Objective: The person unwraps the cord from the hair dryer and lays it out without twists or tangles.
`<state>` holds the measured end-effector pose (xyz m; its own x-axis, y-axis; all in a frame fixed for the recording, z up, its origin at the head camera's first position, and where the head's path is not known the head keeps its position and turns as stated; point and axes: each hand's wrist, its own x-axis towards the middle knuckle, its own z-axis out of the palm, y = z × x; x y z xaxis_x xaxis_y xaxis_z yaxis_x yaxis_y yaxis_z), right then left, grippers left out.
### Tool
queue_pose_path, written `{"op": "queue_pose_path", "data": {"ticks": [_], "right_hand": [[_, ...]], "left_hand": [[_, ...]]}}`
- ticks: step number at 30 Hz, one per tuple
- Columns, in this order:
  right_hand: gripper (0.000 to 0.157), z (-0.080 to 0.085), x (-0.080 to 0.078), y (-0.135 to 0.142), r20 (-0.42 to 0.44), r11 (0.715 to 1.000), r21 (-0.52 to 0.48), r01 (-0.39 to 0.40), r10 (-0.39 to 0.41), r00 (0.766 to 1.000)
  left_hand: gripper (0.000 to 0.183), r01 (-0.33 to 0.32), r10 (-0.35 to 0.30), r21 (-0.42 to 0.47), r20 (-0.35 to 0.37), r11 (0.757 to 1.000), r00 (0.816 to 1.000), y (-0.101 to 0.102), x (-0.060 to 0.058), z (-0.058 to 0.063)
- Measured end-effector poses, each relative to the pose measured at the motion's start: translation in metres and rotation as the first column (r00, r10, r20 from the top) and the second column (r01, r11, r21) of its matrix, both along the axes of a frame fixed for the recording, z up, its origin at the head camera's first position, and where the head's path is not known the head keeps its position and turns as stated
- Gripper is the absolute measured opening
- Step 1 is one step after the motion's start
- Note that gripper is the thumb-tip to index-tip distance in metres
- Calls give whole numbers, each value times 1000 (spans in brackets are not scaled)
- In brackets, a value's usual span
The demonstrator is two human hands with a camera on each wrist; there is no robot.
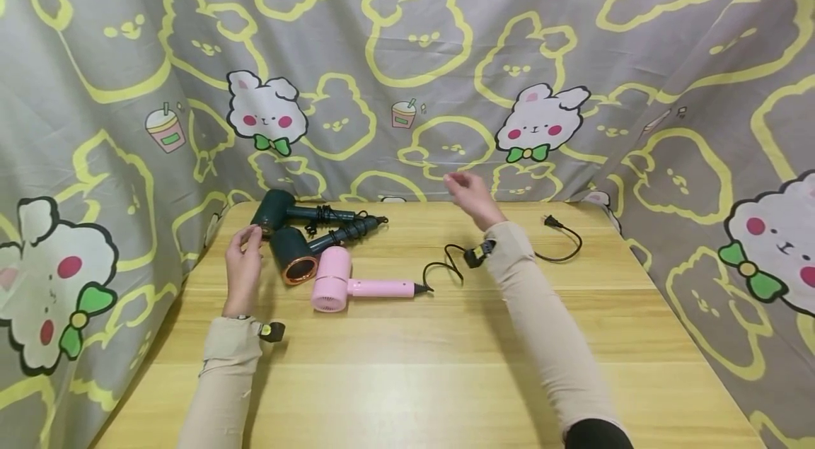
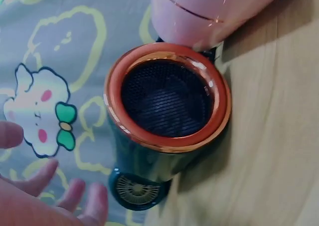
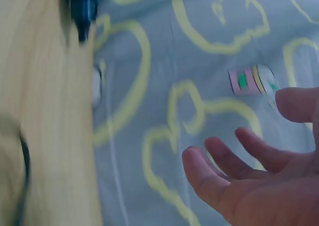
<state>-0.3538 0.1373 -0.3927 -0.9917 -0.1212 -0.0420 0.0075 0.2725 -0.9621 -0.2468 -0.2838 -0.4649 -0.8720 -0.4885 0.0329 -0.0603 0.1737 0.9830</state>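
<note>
Currently Set Out: Pink Beside Dark Green

Item one: glossy pink plastic hair dryer (image 1: 332, 279), cylindrical barrel, thin metallic band, grille at the near end. Lies on the left half of the light wood-grain table (image 1: 395, 392), slim handle pointing right, thin black cord (image 1: 438, 264) trailing from its tip.

Item two: dark green hair dryer with a copper-coloured rim (image 1: 291, 251), mesh inside its round mouth; just left of the pink barrel.

Item three: plain-ended dark green hair dryer (image 1: 274, 208), behind item two, black cord wound about its handle.

Left hand (image 1: 244, 266): empty, fingers loosely spread, near the green barrels.

Right hand (image 1: 474, 200): empty, raised near the table's back edge, fingers relaxed and parted.
</note>
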Motion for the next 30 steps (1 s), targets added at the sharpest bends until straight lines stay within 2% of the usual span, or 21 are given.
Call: {"op": "queue_pose_path", "data": {"ticks": [3, 6, 11, 13, 18, 23, 24, 27, 30], "right_hand": [[52, -5, -6, -30, 85, 994, -107, -32, 42, 995], [53, -12, -11, -53, 165, 984, -174, -44, 73, 983], [59, -28, -17, -79, 275, 962, -272, -14, 92, 957], [61, -36, -19, -86, 308, 954, -299, 1, 95, 947], [62, -54, -25, -99, 368, 947, -318, 36, 89, 925], [68, -69, -28, -111, 411, 942, -335, 27, 120, 903], [65, -71, -29, -113, 402, 949, -315, 7, 127, 907], [61, -78, -28, -121, 410, 940, -340, 15, 134, 902], [59, -84, -28, -129, 439, 912, -407, 59, 138, 888]], "left_hand": [[65, 1, -4, 61, 57, 998, 998, -3, -3, -4], [72, 30, -40, 104, 92, 994, 995, -5, -5, -9], [78, 77, -106, 204, 132, 976, 986, -9, -9, -15], [79, 96, -136, 254, 145, 962, 980, -11, -10, -17], [81, 141, -212, 386, 148, 912, 966, -10, -13, -18], [80, 133, -229, 480, 146, 867, 962, -7, -13, -16], [80, 133, -231, 494, 142, 859, 963, -5, -12, -16], [82, 136, -236, 526, 127, 840, 963, -1, -13, -15], [83, 144, -244, 536, 120, 832, 962, 2, -13, -16]]}}
